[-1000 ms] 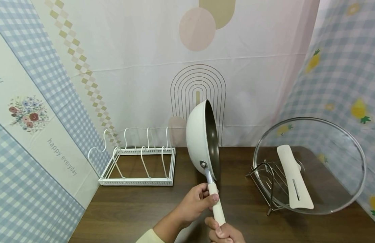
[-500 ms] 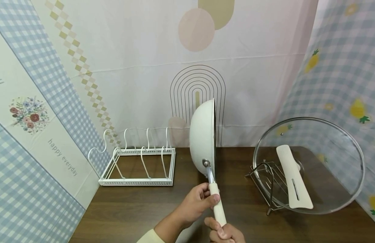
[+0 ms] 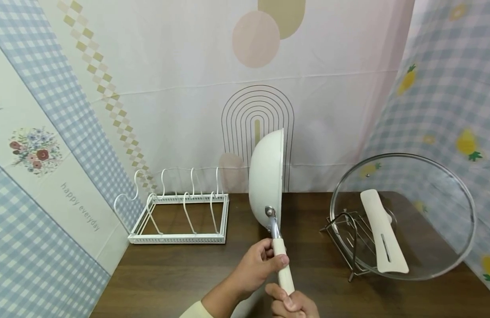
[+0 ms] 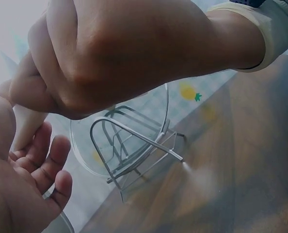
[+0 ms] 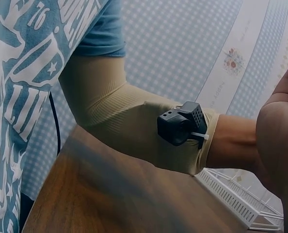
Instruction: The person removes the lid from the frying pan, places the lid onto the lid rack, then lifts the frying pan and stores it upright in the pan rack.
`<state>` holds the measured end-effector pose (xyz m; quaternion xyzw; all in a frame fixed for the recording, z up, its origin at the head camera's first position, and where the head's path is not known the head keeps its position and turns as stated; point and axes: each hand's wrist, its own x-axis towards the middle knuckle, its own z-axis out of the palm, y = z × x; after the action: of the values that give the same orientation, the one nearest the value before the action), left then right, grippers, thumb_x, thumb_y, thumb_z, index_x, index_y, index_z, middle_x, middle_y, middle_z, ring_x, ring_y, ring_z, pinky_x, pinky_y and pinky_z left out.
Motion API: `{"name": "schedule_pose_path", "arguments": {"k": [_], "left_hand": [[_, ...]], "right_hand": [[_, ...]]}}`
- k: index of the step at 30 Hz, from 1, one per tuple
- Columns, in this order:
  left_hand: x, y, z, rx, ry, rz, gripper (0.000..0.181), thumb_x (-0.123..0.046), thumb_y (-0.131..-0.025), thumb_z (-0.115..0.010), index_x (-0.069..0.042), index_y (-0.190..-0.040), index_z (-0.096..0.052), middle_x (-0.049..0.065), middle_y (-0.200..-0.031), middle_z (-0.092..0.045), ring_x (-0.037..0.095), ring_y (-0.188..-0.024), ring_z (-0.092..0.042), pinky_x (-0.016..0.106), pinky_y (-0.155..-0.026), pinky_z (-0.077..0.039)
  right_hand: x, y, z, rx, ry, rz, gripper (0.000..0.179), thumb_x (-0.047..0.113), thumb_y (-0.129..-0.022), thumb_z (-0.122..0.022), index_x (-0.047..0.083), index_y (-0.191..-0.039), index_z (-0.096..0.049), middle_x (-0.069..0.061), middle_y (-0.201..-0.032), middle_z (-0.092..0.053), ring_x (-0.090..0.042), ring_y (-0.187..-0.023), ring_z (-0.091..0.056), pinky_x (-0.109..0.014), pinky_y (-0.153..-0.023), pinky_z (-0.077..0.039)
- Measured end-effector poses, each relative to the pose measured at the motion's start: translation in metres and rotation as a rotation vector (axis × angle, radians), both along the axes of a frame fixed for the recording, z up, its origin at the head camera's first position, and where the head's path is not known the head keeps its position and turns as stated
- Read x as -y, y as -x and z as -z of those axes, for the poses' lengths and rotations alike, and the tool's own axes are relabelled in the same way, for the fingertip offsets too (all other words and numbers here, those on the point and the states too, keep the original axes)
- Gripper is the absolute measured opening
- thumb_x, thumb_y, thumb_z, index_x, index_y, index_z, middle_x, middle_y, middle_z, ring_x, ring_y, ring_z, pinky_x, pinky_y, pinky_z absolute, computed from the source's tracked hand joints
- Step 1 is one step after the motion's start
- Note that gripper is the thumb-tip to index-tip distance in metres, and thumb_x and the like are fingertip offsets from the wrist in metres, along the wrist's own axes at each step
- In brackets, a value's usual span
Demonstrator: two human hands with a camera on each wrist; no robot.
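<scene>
A white wok [image 3: 265, 176] stands on its side in the head view, its opening turned to the right and its dark inside hidden. My left hand [image 3: 257, 267] holds the upper part of its cream handle [image 3: 285, 280], thumb laid across the top. Lower down, my right hand [image 3: 293, 304] grips the handle end. In the left wrist view, the left hand's fingers [image 4: 54, 155] curl loosely beside the handle, and my right hand [image 4: 86, 63] covers much of the grip. Whether the wok's lower edge touches the table cannot be told.
Left of the wok is a white rack [image 3: 177, 238] with upright wire dividers. To the right, a large glass lid [image 3: 431, 221] with a cream handle [image 3: 384, 234] leans on a small metal wire rack [image 3: 354, 247]. Printed cloth [image 3: 181, 123] hangs behind the wooden table [image 3: 161, 274].
The wok has turned so that its dark inside went out of sight, and its body shifted slightly right. Both hands have kept their hold on the handle.
</scene>
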<state>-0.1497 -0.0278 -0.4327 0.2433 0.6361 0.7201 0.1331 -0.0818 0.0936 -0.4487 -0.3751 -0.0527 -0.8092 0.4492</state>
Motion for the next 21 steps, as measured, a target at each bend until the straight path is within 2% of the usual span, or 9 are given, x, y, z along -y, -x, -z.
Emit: {"name": "schedule_pose_path", "arguments": {"k": [4, 11, 16, 21], "left_hand": [[0.002, -0.001, -0.003, 0.01, 0.062, -0.047, 0.031, -0.025, -0.083, -0.069, -0.005, -0.104, -0.057, 0.002, -0.086, -0.062, 0.013, -0.077, -0.058, 0.033, -0.076, -0.048], [0.003, 0.0, 0.0, 0.034, 0.086, -0.061, 0.028, -0.025, -0.082, -0.07, -0.005, -0.098, -0.058, 0.001, -0.081, -0.06, 0.012, -0.073, -0.055, 0.03, -0.07, -0.047], [0.005, 0.002, 0.001, -0.006, 0.1, -0.077, 0.026, -0.023, -0.081, -0.07, -0.006, -0.095, -0.058, 0.0, -0.078, -0.06, 0.01, -0.069, -0.052, 0.027, -0.064, -0.046], [0.006, 0.003, 0.0, 0.003, 0.109, -0.085, 0.026, -0.023, -0.08, -0.071, -0.006, -0.094, -0.058, 0.001, -0.079, -0.06, 0.01, -0.069, -0.053, 0.027, -0.064, -0.047]], "right_hand": [[0.001, 0.0, -0.003, 0.001, -0.039, 0.031, 0.007, 0.016, -0.093, -0.041, 0.021, -0.097, -0.043, 0.015, -0.056, -0.032, 0.004, -0.043, -0.029, -0.012, -0.039, -0.02], [0.003, -0.005, -0.003, 0.022, -0.041, 0.04, 0.012, 0.018, -0.097, -0.037, 0.021, -0.105, -0.045, 0.015, -0.061, -0.034, 0.004, -0.047, -0.03, -0.012, -0.043, -0.021], [-0.001, -0.01, -0.008, 0.034, -0.118, 0.086, 0.012, 0.018, -0.098, -0.036, 0.021, -0.104, -0.046, 0.015, -0.061, -0.033, 0.004, -0.047, -0.029, -0.01, -0.044, -0.022], [-0.005, -0.007, 0.0, 0.025, -0.207, 0.125, 0.02, 0.019, -0.099, -0.029, 0.022, -0.105, -0.048, 0.014, -0.062, -0.029, 0.003, -0.047, -0.028, -0.012, -0.042, -0.02]]}}
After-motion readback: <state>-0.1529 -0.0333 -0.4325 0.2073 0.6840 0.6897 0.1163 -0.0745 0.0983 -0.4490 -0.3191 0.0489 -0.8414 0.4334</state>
